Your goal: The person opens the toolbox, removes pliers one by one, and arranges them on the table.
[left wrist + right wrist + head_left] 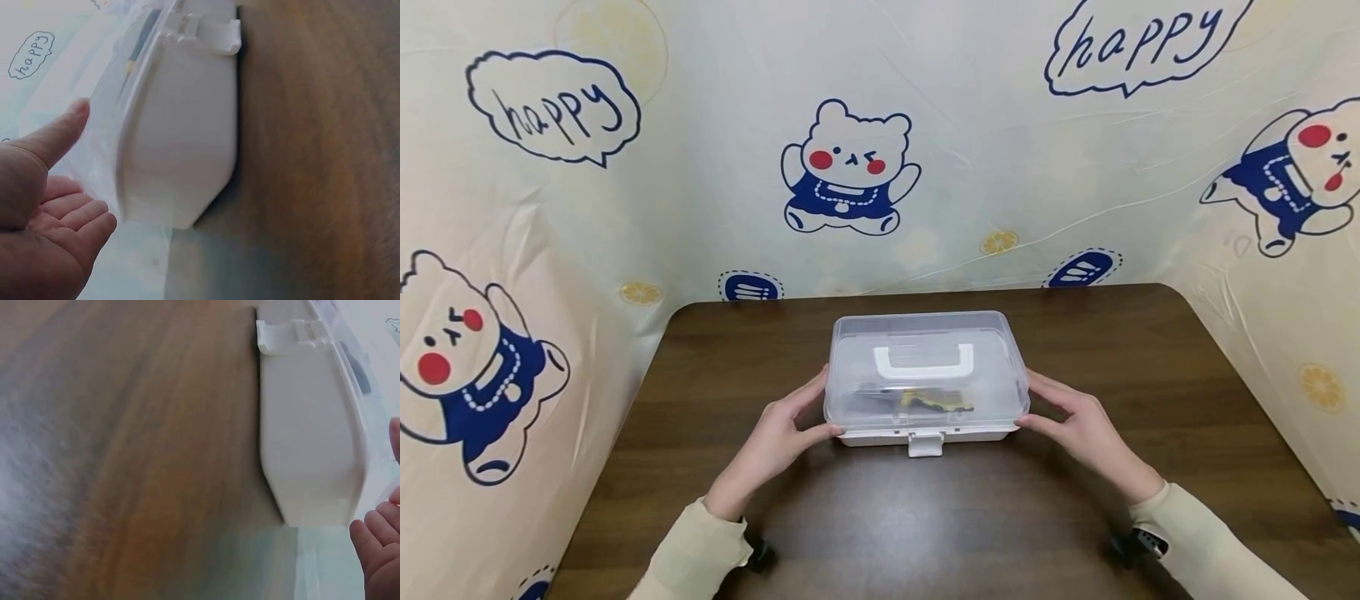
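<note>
A storage box [928, 436] with a see-through lid [850, 358] and a white carrying handle [925, 367] stands on the table, lid down. Its white front latch [925, 446] sticks out towards me, unfastened. Through the lid shows a yellow and dark item [936, 400], too blurred to name. My left hand [775, 442] is at the box's left end, thumb by the front corner, fingers along the side. Mirroring it, my right hand [1082, 425] is at the right end. Both wrist views show relaxed fingers beside the lid; firm contact is unclear.
The brown wooden table [887, 517] extends around the box on all sides. A pale cloth [722, 183] printed with bears and the word "happy" hangs behind it and along both sides. Dark straps [1138, 546] sit at the wrists.
</note>
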Available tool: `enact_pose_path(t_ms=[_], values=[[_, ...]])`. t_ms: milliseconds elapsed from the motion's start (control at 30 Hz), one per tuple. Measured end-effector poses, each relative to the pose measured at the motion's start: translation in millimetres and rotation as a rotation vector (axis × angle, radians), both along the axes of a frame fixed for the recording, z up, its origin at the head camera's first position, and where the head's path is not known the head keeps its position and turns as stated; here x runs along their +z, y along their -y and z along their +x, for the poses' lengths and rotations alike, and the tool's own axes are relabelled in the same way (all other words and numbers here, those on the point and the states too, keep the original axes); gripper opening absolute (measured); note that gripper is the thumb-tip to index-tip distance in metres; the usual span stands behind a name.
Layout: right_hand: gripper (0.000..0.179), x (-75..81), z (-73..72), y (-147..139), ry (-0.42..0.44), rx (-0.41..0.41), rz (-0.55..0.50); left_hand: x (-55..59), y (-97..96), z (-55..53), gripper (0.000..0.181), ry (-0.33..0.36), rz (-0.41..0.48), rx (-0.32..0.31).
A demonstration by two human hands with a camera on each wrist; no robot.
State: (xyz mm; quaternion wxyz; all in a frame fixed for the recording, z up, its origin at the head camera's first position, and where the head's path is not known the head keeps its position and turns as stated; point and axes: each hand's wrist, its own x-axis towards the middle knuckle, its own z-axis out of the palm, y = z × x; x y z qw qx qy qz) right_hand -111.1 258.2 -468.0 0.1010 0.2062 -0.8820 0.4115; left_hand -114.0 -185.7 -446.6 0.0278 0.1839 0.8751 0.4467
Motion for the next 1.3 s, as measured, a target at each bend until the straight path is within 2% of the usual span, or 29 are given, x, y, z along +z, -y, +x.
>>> enact_pose_path(t_ms=[100,200,333,500,700,867,1000,1067,1167,1300], values=[[0.059,8.3,-1.4,1.2,0.025,-0.027,-0.037,6.4,0.6,-3.8,0.079,0.000,0.039,0.019],[0.054,17.6,-3.0,3.3,0.078,-0.059,-0.072,13.1,0.9,-7.3,0.072,0.028,0.078,0.048],[0.050,28.7,-4.9,6.2,0.162,-0.093,-0.122,21.6,0.7,-11.3,0.066,0.049,0.092,0.088],[0.046,36.8,-8.6,8.9,0.218,-0.121,-0.199,30.8,-0.6,-16.6,0.058,0.046,0.110,0.128],[0.039,46.0,-14.8,12.9,0.195,-0.165,-0.239,39.4,-2.8,-23.1,0.051,-0.003,0.084,0.190],[0.032,54.8,-23.7,14.5,0.149,-0.197,-0.232,48.9,-6.8,-29.2,0.044,-0.057,0.050,0.240],[0.029,63.8,-31.2,17.3,0.154,-0.250,-0.221,54.1,-10.7,-36.0,0.039,-0.087,0.060,0.279],[0.033,68.1,-35.7,19.0,0.185,-0.283,-0.223,55.8,-12.3,-39.4,0.037,-0.073,0.102,0.303],[0.042,73.8,-43.5,21.9,0.234,-0.322,-0.235,57.3,-14.7,-44.1,0.037,-0.010,0.190,0.349],[0.050,78.1,-55.6,25.8,0.258,-0.352,-0.280,57.4,-18.7,-51.4,0.042,0.043,0.306,0.427]])
